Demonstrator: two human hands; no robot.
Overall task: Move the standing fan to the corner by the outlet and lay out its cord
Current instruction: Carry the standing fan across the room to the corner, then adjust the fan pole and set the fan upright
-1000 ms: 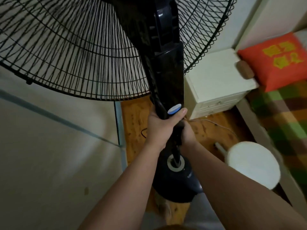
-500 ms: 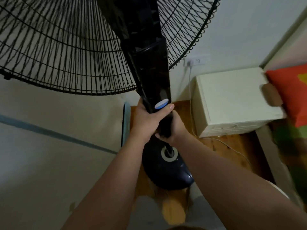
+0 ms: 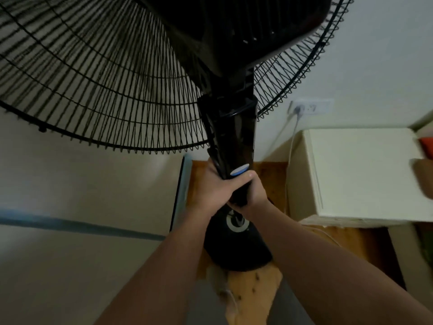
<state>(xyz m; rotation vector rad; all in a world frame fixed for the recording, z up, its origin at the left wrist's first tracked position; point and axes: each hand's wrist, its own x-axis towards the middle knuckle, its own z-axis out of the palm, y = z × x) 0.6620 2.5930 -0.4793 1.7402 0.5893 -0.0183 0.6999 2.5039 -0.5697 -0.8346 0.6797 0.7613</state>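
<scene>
Black standing fan (image 3: 230, 137) with a big round wire cage fills the top of the view, very close to the camera. Its shiny black neck runs down to a round black base (image 3: 236, 249), which sits over the brown wooden floor (image 3: 271, 181). You cannot tell if the base touches the floor.

Both hands hold the neck, just under a small blue and white button (image 3: 239, 171). The left hand (image 3: 214, 191) wraps around the neck from the left, with its thumb lying across the front, right under the button. The right hand (image 3: 254, 195) grips from the right side, a little lower, and its fingers curl around behind the neck where you cannot see them. Both hands are closed tight on the fan.

The fan is in a narrow gap. On its left is a pale cream panel with a blue edge (image 3: 185, 184). On its right is a cream wooden bedside cabinet (image 3: 360, 172). On the white wall behind, just beside the cage, is a white wall outlet (image 3: 312, 106). A white plug sits in it, and a thin white cord (image 3: 291, 146) hangs down from it between the fan and the cabinet.
</scene>
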